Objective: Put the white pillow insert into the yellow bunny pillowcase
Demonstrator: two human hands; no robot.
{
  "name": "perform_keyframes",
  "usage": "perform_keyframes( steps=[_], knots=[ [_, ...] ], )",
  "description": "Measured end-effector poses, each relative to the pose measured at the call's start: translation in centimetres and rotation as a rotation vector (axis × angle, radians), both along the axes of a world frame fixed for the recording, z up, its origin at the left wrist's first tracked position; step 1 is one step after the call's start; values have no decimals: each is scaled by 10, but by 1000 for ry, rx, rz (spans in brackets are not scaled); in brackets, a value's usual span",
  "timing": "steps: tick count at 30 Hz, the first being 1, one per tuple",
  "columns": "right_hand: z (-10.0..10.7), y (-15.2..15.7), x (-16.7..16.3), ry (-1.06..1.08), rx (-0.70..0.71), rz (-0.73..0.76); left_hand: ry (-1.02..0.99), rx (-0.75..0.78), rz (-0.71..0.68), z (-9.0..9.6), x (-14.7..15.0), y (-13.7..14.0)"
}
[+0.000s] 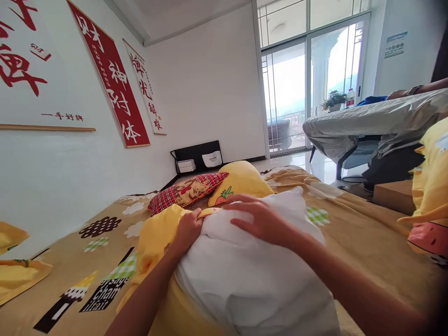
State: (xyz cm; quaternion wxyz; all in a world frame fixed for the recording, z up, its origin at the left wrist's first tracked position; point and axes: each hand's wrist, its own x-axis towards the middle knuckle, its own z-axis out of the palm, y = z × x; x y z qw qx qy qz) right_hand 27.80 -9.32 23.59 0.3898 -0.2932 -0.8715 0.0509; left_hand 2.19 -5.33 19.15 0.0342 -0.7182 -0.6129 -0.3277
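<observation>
A plump white pillow [259,275] lies in front of me, with a yellow pillowcase [150,238] along its left side and partly under it. The fingers of my left hand [190,229] are closed around the edge of the pillowcase, beside the pillow's upper left part. My right hand [257,219] rests on top of the pillow with its fingers apart and holds nothing. Just beyond it are a yellow cushion [241,179] with a carrot print and a red plaid cushion [189,190] with an animal picture.
A tan patterned blanket [364,252] covers the bed. More yellow fabric [21,280] lies at the left edge, and a yellow printed item [434,177] is at the right. A plastic-covered table [350,122] stands back right, with another person's arm [416,90] on it. A cardboard box [394,198] sits below.
</observation>
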Motion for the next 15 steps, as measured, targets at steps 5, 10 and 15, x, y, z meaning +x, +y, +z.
perform_keyframes(
  steps=[5, 10, 15],
  knots=[
    [-21, 31, 65, 273, -425, -131, -358, 110, 112, 6, -39, 18],
    [-95, 41, 28, 283, -861, 197, -488, 167, 141, 17, -42, 19],
    [-86, 20, -26, 422, -456, -196, -511, 212, 131, 32, -2, 23]
  ],
)
